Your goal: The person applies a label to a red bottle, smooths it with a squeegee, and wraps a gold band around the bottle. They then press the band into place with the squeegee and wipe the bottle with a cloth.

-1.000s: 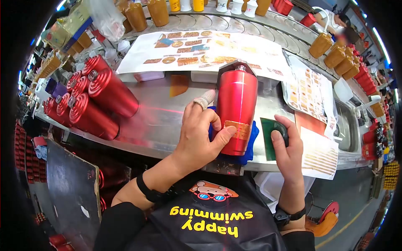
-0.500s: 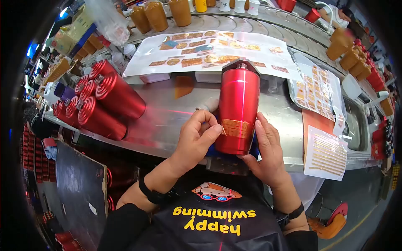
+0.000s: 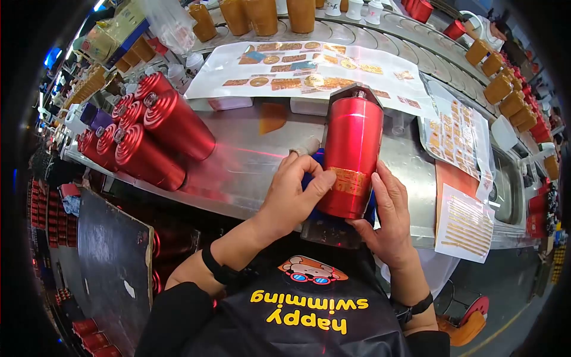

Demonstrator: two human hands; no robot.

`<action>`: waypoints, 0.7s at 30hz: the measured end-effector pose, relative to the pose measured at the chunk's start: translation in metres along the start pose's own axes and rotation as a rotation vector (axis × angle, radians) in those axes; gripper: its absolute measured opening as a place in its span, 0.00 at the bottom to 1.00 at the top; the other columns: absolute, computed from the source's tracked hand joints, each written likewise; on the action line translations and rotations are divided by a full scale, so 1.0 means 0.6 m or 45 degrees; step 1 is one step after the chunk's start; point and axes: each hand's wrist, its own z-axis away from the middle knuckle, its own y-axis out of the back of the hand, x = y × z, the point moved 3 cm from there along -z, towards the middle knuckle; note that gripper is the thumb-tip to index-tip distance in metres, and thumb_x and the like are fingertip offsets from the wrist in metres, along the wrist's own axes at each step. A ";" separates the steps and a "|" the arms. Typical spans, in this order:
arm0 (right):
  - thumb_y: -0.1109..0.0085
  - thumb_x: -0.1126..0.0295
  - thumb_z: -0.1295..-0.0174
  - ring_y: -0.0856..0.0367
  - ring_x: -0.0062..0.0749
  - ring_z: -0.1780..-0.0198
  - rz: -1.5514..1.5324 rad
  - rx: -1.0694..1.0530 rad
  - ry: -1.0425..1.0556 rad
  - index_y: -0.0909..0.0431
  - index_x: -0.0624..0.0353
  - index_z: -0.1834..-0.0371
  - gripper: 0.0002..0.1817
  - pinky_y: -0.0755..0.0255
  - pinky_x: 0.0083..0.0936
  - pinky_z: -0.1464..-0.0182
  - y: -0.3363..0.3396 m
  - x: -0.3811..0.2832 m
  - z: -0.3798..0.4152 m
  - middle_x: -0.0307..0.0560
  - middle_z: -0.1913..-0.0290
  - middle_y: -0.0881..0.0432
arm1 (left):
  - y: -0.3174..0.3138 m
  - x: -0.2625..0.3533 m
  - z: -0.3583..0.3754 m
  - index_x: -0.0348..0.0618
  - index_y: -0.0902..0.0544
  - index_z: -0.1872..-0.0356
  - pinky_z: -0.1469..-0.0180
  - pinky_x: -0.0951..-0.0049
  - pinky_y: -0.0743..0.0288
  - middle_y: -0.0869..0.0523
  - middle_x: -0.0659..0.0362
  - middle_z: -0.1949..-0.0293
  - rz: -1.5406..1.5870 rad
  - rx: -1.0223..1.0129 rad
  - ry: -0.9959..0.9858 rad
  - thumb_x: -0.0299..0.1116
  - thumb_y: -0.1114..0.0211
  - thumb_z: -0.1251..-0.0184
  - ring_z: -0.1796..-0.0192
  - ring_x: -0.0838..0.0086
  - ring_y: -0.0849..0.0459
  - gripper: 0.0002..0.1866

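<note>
We are pinching the gold decal [image 3: 351, 180] with our left hand [image 3: 294, 199] while our right hand [image 3: 386, 223] is cupping the red tumbler [image 3: 351, 157], and any roll is risking a crooked, wrinkled decal.

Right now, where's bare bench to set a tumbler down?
Bare steel lies between the stacked red tumblers and the held tumbler. Crowded: decal sheets behind, sticker sheets to the right.
</note>
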 end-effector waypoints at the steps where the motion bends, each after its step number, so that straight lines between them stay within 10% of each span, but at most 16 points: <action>1: 0.22 0.71 0.57 0.29 0.63 0.33 0.006 -0.014 0.000 0.35 0.67 0.28 0.48 0.30 0.48 0.34 0.001 -0.001 -0.001 0.68 0.27 0.35 | -0.001 -0.001 -0.001 0.38 0.20 0.65 0.48 0.67 0.32 0.21 0.55 0.63 0.059 -0.015 0.032 0.39 0.34 0.30 0.57 0.67 0.25 0.13; 6: 0.21 0.69 0.57 0.29 0.62 0.34 0.064 -0.029 0.055 0.34 0.67 0.29 0.48 0.29 0.48 0.35 0.008 -0.014 -0.013 0.66 0.28 0.33 | 0.003 -0.004 0.003 0.39 0.21 0.68 0.47 0.66 0.32 0.23 0.53 0.62 0.258 -0.063 0.178 0.36 0.33 0.32 0.55 0.66 0.25 0.11; 12: 0.19 0.68 0.60 0.29 0.60 0.34 0.002 0.010 0.004 0.34 0.65 0.28 0.51 0.30 0.47 0.34 0.006 -0.011 -0.013 0.63 0.27 0.34 | 0.034 0.071 -0.009 0.40 0.22 0.68 0.36 0.63 0.35 0.21 0.46 0.39 -0.212 -0.054 -0.162 0.32 0.35 0.33 0.42 0.63 0.24 0.08; 15: 0.19 0.67 0.59 0.30 0.59 0.33 -0.029 0.019 -0.023 0.33 0.64 0.28 0.50 0.30 0.47 0.34 0.005 -0.008 -0.009 0.62 0.27 0.34 | 0.028 0.109 -0.022 0.39 0.21 0.69 0.49 0.61 0.29 0.23 0.49 0.61 -0.332 -0.009 -0.499 0.29 0.34 0.38 0.56 0.59 0.24 0.06; 21: 0.20 0.64 0.54 0.31 0.58 0.31 -0.092 0.005 -0.074 0.33 0.62 0.28 0.48 0.32 0.46 0.32 0.006 0.001 0.000 0.62 0.27 0.34 | 0.005 0.134 -0.028 0.37 0.23 0.67 0.68 0.72 0.26 0.26 0.54 0.65 0.119 -0.260 -0.133 0.25 0.35 0.38 0.66 0.70 0.20 0.05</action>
